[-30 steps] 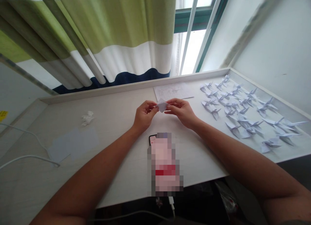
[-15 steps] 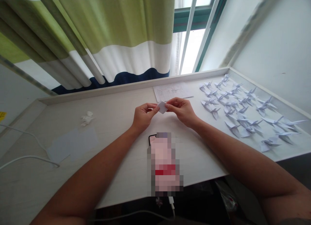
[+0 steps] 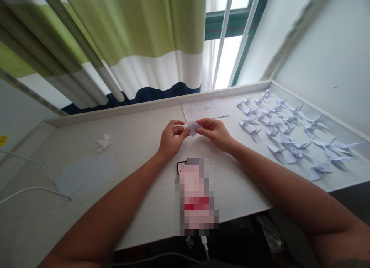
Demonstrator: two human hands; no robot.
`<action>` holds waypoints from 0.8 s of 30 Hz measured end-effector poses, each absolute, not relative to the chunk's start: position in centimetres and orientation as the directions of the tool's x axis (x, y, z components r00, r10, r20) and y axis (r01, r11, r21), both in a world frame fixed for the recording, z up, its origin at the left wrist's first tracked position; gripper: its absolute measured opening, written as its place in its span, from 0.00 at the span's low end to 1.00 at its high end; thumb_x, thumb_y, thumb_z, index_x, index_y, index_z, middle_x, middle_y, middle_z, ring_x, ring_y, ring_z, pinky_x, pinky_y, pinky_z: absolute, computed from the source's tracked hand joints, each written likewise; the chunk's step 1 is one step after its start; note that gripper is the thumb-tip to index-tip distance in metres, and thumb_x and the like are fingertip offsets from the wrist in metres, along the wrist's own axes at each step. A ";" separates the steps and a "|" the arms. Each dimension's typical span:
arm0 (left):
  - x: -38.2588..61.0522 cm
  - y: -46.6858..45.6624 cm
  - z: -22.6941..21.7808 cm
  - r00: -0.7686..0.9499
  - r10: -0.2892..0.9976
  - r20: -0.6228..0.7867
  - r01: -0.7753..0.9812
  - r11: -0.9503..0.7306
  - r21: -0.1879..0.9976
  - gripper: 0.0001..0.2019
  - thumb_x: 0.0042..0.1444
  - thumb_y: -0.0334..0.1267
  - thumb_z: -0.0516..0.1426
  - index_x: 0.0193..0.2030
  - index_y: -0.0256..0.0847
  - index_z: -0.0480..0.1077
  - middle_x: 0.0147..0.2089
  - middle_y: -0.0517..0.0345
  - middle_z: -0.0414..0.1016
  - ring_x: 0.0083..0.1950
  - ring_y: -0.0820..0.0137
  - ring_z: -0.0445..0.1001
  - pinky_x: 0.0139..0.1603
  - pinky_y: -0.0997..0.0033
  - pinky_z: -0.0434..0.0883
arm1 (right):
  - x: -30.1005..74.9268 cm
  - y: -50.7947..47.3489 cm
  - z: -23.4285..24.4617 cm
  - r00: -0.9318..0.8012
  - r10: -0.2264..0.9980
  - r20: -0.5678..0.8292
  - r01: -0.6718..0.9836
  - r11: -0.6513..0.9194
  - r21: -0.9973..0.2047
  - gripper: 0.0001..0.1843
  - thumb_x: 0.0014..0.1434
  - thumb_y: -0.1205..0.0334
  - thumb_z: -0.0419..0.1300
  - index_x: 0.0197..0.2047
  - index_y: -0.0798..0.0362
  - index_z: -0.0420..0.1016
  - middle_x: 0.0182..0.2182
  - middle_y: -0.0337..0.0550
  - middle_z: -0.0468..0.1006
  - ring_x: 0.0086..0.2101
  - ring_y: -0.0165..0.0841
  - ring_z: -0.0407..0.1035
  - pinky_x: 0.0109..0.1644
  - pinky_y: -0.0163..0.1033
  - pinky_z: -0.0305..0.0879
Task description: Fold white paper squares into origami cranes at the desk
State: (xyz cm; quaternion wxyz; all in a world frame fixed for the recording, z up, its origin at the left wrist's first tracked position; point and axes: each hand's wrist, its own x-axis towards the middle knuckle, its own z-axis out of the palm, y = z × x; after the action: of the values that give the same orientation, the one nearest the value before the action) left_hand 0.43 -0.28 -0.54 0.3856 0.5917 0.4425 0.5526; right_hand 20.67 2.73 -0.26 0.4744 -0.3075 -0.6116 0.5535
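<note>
A small folded piece of white paper [image 3: 193,128] is held up between my two hands, just above the desk. My left hand [image 3: 172,137] pinches its left side with thumb and fingers. On the other side, the thumb and fingers of my right hand [image 3: 215,133] grip its right edge. Fingers cover parts of the paper, so its finer creases cannot be made out. Many folded white paper cranes [image 3: 289,131] stand in rows to the right of my right hand. Behind my hands lies a printed sheet [image 3: 202,110].
Nearer the front edge of the white desk [image 3: 138,218] lies a phone [image 3: 181,166], mostly blurred out, with a charging cable [image 3: 204,241]. At left are flat white paper squares [image 3: 86,173], a crumpled tissue [image 3: 103,142] and a white cord [image 3: 34,187]. A raised rim [image 3: 130,107] borders the desk.
The folded paper has tilted and looks wider and flatter. My left fingers have shifted their hold slightly on it, and my right hand has dropped a little.
</note>
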 end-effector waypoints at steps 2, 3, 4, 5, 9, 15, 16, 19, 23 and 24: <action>0.4 -0.4 -0.5 0.016 0.948 0.319 0.144 -0.318 0.937 0.16 0.55 0.46 0.72 0.44 0.41 0.76 0.34 0.56 0.85 0.38 0.66 0.84 0.44 0.66 0.76 | 20.7 2.6 -0.2 -0.375 0.890 0.260 -0.113 0.234 -0.966 0.18 0.58 0.46 0.75 0.45 0.50 0.86 0.41 0.45 0.87 0.41 0.36 0.80 0.51 0.46 0.74; 0.4 -0.4 -0.5 0.025 0.948 0.318 0.151 -0.318 0.936 0.15 0.56 0.47 0.71 0.42 0.40 0.78 0.35 0.55 0.85 0.38 0.66 0.84 0.43 0.66 0.77 | 20.6 2.6 -0.1 -0.374 0.888 0.268 -0.097 0.249 -0.964 0.18 0.59 0.45 0.74 0.44 0.50 0.86 0.40 0.44 0.87 0.40 0.35 0.79 0.50 0.45 0.74; 0.5 -0.5 -0.6 0.030 0.948 0.318 0.146 -0.319 0.937 0.14 0.56 0.48 0.71 0.40 0.40 0.79 0.35 0.54 0.85 0.38 0.66 0.84 0.43 0.66 0.77 | 20.6 2.5 -0.1 -0.370 0.888 0.273 -0.084 0.261 -0.962 0.18 0.58 0.44 0.74 0.42 0.50 0.86 0.39 0.44 0.87 0.39 0.35 0.79 0.48 0.45 0.74; 0.5 -0.5 -0.6 0.034 0.948 0.317 0.132 -0.319 0.939 0.15 0.56 0.49 0.71 0.39 0.39 0.80 0.35 0.54 0.85 0.37 0.66 0.84 0.43 0.66 0.77 | 20.6 2.5 0.0 -0.364 0.889 0.276 -0.073 0.268 -0.961 0.19 0.58 0.43 0.74 0.41 0.51 0.86 0.38 0.44 0.87 0.38 0.35 0.78 0.47 0.44 0.74; 0.6 -0.4 -0.7 0.058 0.945 0.323 0.053 -0.326 0.944 0.16 0.56 0.52 0.71 0.36 0.39 0.81 0.33 0.54 0.84 0.35 0.66 0.83 0.42 0.65 0.78 | 20.6 2.4 0.1 -0.343 0.896 0.282 -0.054 0.281 -0.958 0.21 0.56 0.40 0.75 0.37 0.51 0.86 0.35 0.43 0.87 0.36 0.35 0.78 0.45 0.44 0.74; 0.5 -0.4 -0.6 0.055 0.950 0.306 0.080 -0.310 0.948 0.16 0.57 0.52 0.70 0.37 0.39 0.81 0.33 0.53 0.84 0.35 0.66 0.82 0.42 0.64 0.78 | 20.5 2.1 0.5 -0.333 0.898 0.287 -0.015 0.299 -0.954 0.22 0.56 0.38 0.73 0.36 0.50 0.86 0.34 0.43 0.86 0.36 0.36 0.77 0.42 0.43 0.74; 0.5 -0.4 -0.6 0.060 0.951 0.302 0.098 -0.307 0.947 0.16 0.57 0.52 0.70 0.37 0.39 0.81 0.32 0.53 0.84 0.35 0.66 0.82 0.41 0.65 0.77 | 20.5 2.0 0.6 -0.331 0.897 0.295 -0.005 0.310 -0.951 0.23 0.57 0.37 0.72 0.35 0.50 0.85 0.34 0.44 0.86 0.35 0.36 0.77 0.41 0.43 0.73; 0.6 -0.6 -0.4 0.088 0.950 0.299 0.125 -0.309 0.943 0.15 0.58 0.51 0.69 0.36 0.39 0.80 0.32 0.54 0.84 0.35 0.66 0.82 0.42 0.65 0.77 | 20.5 1.9 0.8 -0.329 0.891 0.314 0.007 0.335 -0.942 0.24 0.60 0.36 0.69 0.35 0.51 0.84 0.33 0.44 0.85 0.35 0.35 0.76 0.41 0.43 0.72; 0.8 -0.7 -0.4 0.136 0.950 0.282 0.072 -0.293 0.953 0.17 0.58 0.53 0.69 0.37 0.39 0.79 0.33 0.53 0.83 0.34 0.66 0.82 0.41 0.65 0.77 | 20.5 2.0 0.7 -0.336 0.881 0.333 0.016 0.358 -0.933 0.24 0.61 0.36 0.69 0.34 0.50 0.84 0.32 0.43 0.84 0.34 0.35 0.75 0.42 0.44 0.71; 0.8 -0.7 -0.4 0.147 0.951 0.272 0.062 -0.284 0.957 0.18 0.57 0.54 0.69 0.38 0.39 0.80 0.33 0.54 0.83 0.34 0.66 0.82 0.41 0.65 0.77 | 20.5 2.0 0.6 -0.344 0.875 0.340 0.019 0.368 -0.929 0.23 0.62 0.37 0.69 0.34 0.50 0.84 0.32 0.43 0.84 0.34 0.35 0.75 0.42 0.45 0.71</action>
State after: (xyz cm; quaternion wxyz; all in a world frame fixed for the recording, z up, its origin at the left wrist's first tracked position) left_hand 0.84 -0.71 -0.39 0.4366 0.6189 0.4093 0.5088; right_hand 20.53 2.01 0.58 0.4693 -0.3284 -0.6812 0.4560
